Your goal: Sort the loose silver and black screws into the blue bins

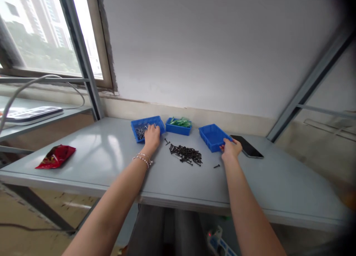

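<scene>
My left hand point(152, 136) is at the near side of a blue bin point(134, 127) that holds silver screws point(140, 132). Its fingers curl over the wall, and the fingertips are partly hidden. At the right, my right hand point(231, 148) grips the near right corner of another blue bin point(213, 134), whose bare floor shows. Between my hands a pile of dark screws point(187, 154) lies on the table. One loose dark screw point(216, 166) lies near my right hand, another point(167, 141) near my left.
A third blue bin point(178, 130) with green packets point(181, 121) stands at the back, between the other two. Right of my right hand lies a dark phone or tablet point(249, 147). A red packet point(57, 156) rests on the left of the grey table point(94, 152). The wall point(194, 55) rises behind.
</scene>
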A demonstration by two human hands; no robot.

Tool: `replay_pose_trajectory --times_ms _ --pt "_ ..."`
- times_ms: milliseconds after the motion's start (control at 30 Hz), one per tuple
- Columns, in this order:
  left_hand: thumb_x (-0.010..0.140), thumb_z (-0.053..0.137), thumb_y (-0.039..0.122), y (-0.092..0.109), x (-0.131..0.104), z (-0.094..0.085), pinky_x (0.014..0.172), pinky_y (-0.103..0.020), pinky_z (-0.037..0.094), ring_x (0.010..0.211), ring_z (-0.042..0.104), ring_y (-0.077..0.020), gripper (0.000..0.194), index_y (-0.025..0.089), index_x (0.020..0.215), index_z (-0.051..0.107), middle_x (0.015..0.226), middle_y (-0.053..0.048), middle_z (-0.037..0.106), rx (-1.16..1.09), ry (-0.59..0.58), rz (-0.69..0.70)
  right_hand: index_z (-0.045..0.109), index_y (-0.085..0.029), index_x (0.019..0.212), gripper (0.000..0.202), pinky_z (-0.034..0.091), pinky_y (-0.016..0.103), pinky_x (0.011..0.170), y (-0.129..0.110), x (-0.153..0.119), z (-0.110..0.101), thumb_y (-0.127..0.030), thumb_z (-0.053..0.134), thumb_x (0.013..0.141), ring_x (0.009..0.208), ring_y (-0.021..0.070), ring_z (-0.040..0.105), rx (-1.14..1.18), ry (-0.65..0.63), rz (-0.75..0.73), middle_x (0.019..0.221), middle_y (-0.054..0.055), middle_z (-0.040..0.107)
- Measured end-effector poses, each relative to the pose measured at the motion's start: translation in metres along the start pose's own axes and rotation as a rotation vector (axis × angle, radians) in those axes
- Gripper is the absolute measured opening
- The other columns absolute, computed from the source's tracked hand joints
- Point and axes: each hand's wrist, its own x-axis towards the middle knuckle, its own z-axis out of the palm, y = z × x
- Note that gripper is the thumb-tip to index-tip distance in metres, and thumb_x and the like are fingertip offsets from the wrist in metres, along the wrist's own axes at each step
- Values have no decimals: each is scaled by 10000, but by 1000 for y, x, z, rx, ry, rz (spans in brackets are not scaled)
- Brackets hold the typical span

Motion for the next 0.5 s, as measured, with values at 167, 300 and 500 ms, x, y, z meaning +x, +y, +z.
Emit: replay_pose_trajectory --times_ms 167,300,500 --pt "766 332 57 -19 2 10 756 -325 420 954 474 -249 302 146 958 548 977 -128 518 22 -17 -68 465 -131 1108 441 410 158 398 -3 -2 1 -72 561 682 456 51 431 -10 -19 18 665 -25 481" --pt "759 457 151 -20 3 11 785 -347 428 954 476 -260 197 148 929 558 989 -116 526 -21 -7 -32 474 -130 1103 431 401 162 393 -4 -3 1 -74 563 685 444 56 429 -15 -26 6 632 -31 472" --pt "770 495 202 -13 2 13 741 -333 451 937 506 -253 170 161 913 579 946 -104 547 -38 -18 5 443 -141 1117 443 404 171 413 0 -3 2 -98 550 689 470 62 441 -68 -48 -2 664 -27 467"
